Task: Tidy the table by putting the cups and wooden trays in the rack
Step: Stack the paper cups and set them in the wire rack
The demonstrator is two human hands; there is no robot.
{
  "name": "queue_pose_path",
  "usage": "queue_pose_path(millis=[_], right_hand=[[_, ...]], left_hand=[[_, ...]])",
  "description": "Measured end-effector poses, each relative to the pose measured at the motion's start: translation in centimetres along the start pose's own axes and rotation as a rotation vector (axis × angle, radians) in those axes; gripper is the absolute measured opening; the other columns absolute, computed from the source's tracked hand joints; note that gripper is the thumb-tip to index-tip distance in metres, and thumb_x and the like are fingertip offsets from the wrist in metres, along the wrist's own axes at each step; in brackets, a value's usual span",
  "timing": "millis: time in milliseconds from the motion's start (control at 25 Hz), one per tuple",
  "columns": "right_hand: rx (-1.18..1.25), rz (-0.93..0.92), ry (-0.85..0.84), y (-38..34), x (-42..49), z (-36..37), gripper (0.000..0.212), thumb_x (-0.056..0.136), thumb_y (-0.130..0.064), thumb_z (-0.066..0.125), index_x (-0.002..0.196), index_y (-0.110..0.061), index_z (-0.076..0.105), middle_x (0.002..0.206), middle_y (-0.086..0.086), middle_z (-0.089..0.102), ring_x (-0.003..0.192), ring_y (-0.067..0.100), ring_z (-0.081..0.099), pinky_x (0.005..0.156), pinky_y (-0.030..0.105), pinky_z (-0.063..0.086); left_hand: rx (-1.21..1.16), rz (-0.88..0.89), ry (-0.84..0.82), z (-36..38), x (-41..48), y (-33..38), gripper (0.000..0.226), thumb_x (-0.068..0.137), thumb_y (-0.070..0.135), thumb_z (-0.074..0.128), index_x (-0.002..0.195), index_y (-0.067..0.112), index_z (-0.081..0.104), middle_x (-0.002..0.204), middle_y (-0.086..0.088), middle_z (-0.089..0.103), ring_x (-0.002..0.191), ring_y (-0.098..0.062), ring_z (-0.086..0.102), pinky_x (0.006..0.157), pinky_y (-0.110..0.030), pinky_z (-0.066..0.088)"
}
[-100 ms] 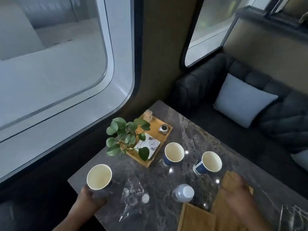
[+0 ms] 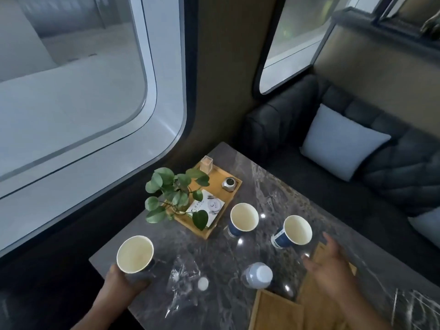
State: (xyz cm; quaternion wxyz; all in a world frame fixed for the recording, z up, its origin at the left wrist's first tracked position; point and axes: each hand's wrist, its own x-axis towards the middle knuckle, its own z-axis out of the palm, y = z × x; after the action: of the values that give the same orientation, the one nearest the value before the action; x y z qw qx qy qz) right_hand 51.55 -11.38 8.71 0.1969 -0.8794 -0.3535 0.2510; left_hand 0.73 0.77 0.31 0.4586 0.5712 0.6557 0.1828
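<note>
Fingers of the left hand [image 2: 121, 279] are curled round the lower wall of a paper cup [image 2: 135, 254], which sits at the near left corner of the tabletop [image 2: 273, 186]. The grip is low and from the person's side, so the open mouth stays level and the cup can come straight up. Whether its base is on the tabletop or just off it cannot be told.

The right hand [image 2: 331, 270] is blurred, its fingers spread wide and holding nothing. It hovers over a flat wooden tray [image 2: 307, 289] at the near right; contact with the wood cannot be told. A second wooden tray [image 2: 276, 310] lies just beside the first, nearer the person.

Two more cups stand upright, apart from each other: the middle cup [image 2: 244, 217] and the right cup [image 2: 296, 232], the latter just beyond the right hand's fingertips and probably its target.

A faint wire frame [image 2: 414, 308] at the near right corner may be the rack. If so, the trays lie close to it and the held cup has the whole tabletop to cross.

A bottle [image 2: 258, 275] and a clear wrapper [image 2: 183, 279] sit between the hands, in the way of a low sweep. The far tray [image 2: 214, 184] holds a plant [image 2: 176, 194] and small items, and looks like décor.
</note>
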Motion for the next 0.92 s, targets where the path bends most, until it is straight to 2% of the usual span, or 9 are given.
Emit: queue_pose_path(millis=[80, 120, 280, 400, 520, 640, 760, 920], right_hand=[[-0.121, -0.051, 0.104, -2.6, 0.1, -0.4, 0.103, 0.074, -0.035, 0.085, 0.156, -0.020, 0.023, 0.153, 0.016, 0.041, 0.134, 0.036, 0.048, 0.103, 0.044, 0.046], [-0.111, -0.058, 0.085, -3.8, 0.8, -0.2, 0.104, 0.073, -0.036, 0.086, 0.156, -0.020, 0.025, 0.151, 0.015, 0.042, 0.132, 0.035, 0.049, 0.101, 0.043, 0.046], [-0.177, -0.076, 0.038, -4.1, 3.3, 0.6, 0.110, 0.073, -0.040, 0.085, 0.159, -0.023, 0.020, 0.153, 0.012, 0.037, 0.134, 0.031, 0.045, 0.103, 0.040, 0.045], [-0.221, -0.109, 0.001, -4.7, 4.9, 1.6, 0.113, 0.072, -0.043, 0.087, 0.159, -0.025, 0.017, 0.152, 0.011, 0.038, 0.136, 0.030, 0.043, 0.106, 0.040, 0.044], [-0.245, -0.113, -0.026, -4.3, 5.3, 1.9, 0.106, 0.073, -0.041, 0.087, 0.157, -0.024, 0.024, 0.148, 0.011, 0.042, 0.130, 0.028, 0.050, 0.103, 0.036, 0.046], [-0.224, -0.121, -0.020, -4.0, 5.1, 1.7, 0.099, 0.072, -0.039, 0.086, 0.153, -0.026, 0.029, 0.144, 0.010, 0.044, 0.124, 0.027, 0.053, 0.098, 0.036, 0.048], [-0.146, -0.138, -0.017, -3.7, 3.9, 0.6, 0.096, 0.071, -0.038, 0.084, 0.149, -0.032, 0.030, 0.143, 0.005, 0.044, 0.124, 0.025, 0.053, 0.092, 0.034, 0.048], [-0.076, -0.222, 0.044, -4.5, 1.2, -2.8, 0.092, 0.070, -0.044, 0.083, 0.147, -0.038, 0.033, 0.139, -0.002, 0.043, 0.122, 0.021, 0.053, 0.089, 0.032, 0.045]], left_hand=[[-0.042, 0.030, 0.039, 0.3, 0.0, 1.2, 0.060, 0.048, 0.032, 0.089, 0.105, 0.039, 0.071, 0.103, 0.006, 0.075, 0.096, -0.011, 0.070, 0.086, -0.040, 0.059], [-0.070, 0.045, 0.058, 0.6, 0.1, 1.5, 0.060, 0.048, 0.031, 0.091, 0.104, 0.038, 0.070, 0.102, 0.006, 0.074, 0.095, -0.011, 0.070, 0.086, -0.042, 0.058], [-0.066, -0.005, 0.155, 0.8, 0.4, 2.3, 0.077, 0.047, 0.051, 0.093, 0.112, 0.020, 0.066, 0.107, -0.001, 0.071, 0.099, -0.021, 0.069, 0.085, -0.049, 0.057], [-0.048, -0.006, 0.203, 0.7, 0.4, 3.2, 0.083, 0.049, 0.064, 0.087, 0.118, 0.026, 0.061, 0.111, 0.002, 0.069, 0.101, -0.019, 0.067, 0.083, -0.047, 0.055], [-0.020, -0.021, 0.241, 0.8, 0.3, 4.0, 0.092, 0.048, 0.070, 0.083, 0.125, 0.031, 0.054, 0.117, 0.007, 0.065, 0.104, -0.020, 0.065, 0.082, -0.046, 0.053], [0.020, -0.027, 0.225, 0.9, 0.2, 5.1, 0.086, 0.051, 0.066, 0.087, 0.124, 0.037, 0.051, 0.118, 0.007, 0.064, 0.105, -0.022, 0.064, 0.083, -0.046, 0.052], [0.104, -0.003, 0.215, 1.2, -0.1, 6.4, 0.077, 0.060, 0.054, 0.094, 0.117, 0.047, 0.043, 0.112, 0.008, 0.062, 0.099, -0.020, 0.060, 0.074, -0.041, 0.047], [0.183, 0.094, 0.196, 1.6, -1.0, 8.9, 0.077, 0.062, 0.051, 0.093, 0.116, 0.051, 0.039, 0.107, 0.013, 0.060, 0.098, -0.016, 0.058, 0.073, -0.038, 0.046]])
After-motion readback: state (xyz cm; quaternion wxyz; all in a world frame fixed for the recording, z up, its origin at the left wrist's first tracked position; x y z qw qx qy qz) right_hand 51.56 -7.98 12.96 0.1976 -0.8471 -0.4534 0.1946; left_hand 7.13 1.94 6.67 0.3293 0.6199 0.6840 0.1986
